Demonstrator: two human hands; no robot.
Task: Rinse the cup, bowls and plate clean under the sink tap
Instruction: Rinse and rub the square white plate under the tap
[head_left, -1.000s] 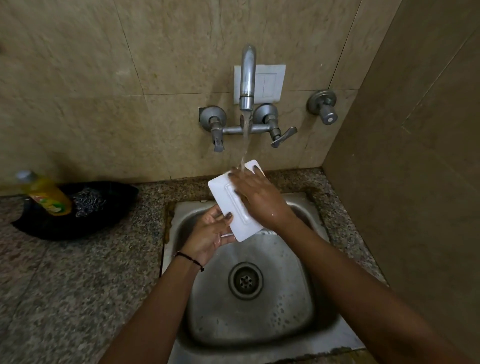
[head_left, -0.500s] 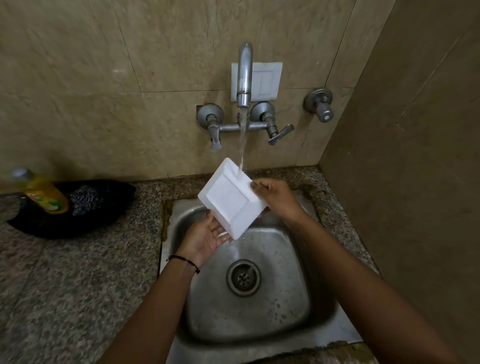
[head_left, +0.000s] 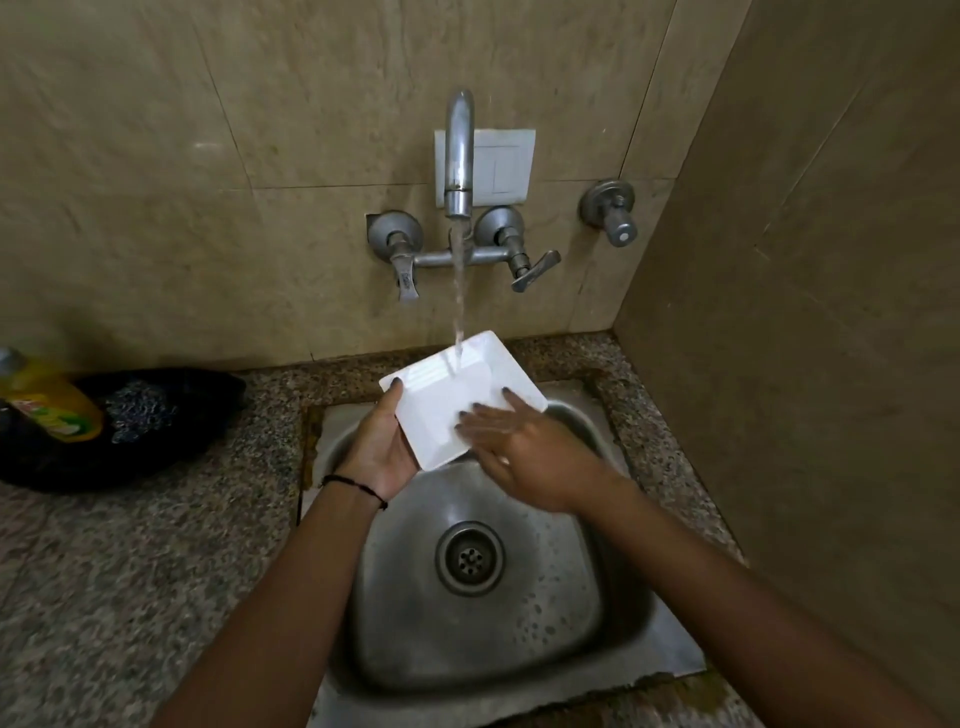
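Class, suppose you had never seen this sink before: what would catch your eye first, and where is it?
The white square plate stands out, held over the steel sink at centre, with water from the wall tap striking its far edge. The left hand grips its left edge; the right hand lies flat across it. At far left lies a yellow bottle.

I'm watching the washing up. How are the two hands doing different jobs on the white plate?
The left hand grips the white plate by its edge, fingers curled; the right hand lies flat and open on its face. The left wrist has a dark band; the right wrist has none. Both hands touch the plate under the water.
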